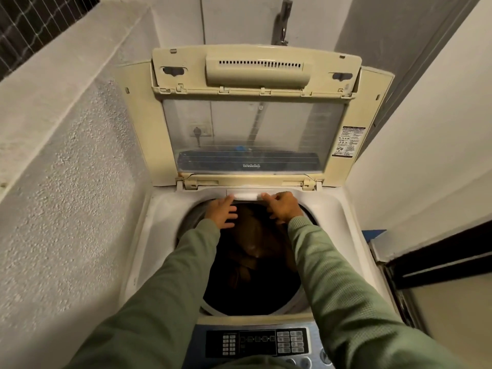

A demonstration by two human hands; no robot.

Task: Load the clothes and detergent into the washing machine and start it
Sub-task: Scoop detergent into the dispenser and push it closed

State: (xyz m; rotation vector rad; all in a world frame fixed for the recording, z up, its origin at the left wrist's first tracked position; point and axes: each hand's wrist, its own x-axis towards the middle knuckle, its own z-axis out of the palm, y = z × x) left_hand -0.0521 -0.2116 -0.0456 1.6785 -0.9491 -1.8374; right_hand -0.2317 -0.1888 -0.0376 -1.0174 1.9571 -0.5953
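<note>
Alcove, washer [159, 235], L hand [222, 211] splayed, R hand [282, 206] curled at drawer [247, 195]

Home laundry nook: top-loading washing machine [165, 198], rough plaster walls [66, 155].

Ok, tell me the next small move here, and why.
Probably pull open the white panel behind the drum; it looks like a detergent drawer. The lid is up, brown clothes already lie in the drum, and both the left hand and the right hand are at that panel.
</note>
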